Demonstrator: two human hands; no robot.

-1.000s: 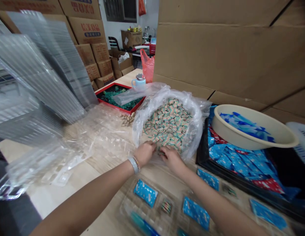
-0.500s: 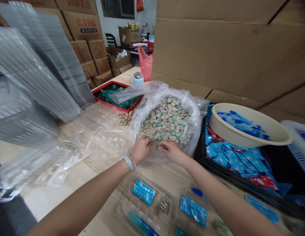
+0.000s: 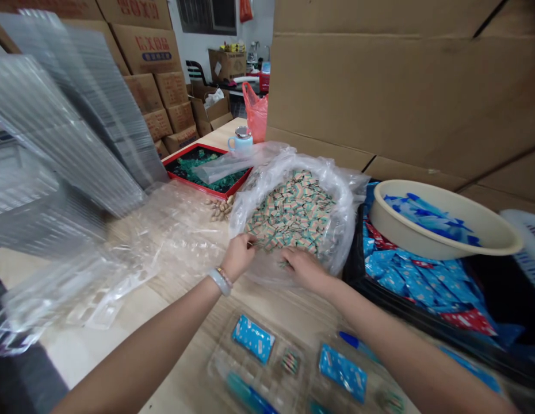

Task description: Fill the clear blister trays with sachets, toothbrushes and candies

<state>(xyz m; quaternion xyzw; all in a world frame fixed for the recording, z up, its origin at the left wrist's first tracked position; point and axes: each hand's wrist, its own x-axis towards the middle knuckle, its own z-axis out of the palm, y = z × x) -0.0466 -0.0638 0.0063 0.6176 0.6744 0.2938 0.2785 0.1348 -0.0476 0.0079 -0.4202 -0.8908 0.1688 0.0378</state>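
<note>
A clear plastic bag (image 3: 350,230), rolled open into a round shape, holds a heap of small flat beige-and-green pieces (image 3: 293,210). At its near left edge is my left hand (image 3: 239,256), closed in a pinch; what lies between the fingertips is too small to make out. My right hand (image 3: 308,269) reaches over the near rim, thumb and fingers pinched on a few of the small pieces. Below my hands lie clear plastic trays (image 3: 220,359), with a blue patterned packet (image 3: 253,338) and a little stack of the pieces (image 3: 290,362) in compartments.
At right a beige basin (image 3: 427,238) of blue items sits above a black crate (image 3: 358,282) of blue and red packets. Clear trays (image 3: 73,115) stack at left. Behind are a red-rimmed tray (image 3: 233,192), a light-blue mug (image 3: 241,140) and a cardboard wall (image 3: 379,86).
My hands have moved a little apart: the left back to the left, the right slightly to the right and down. The camera view has shifted slightly.
</note>
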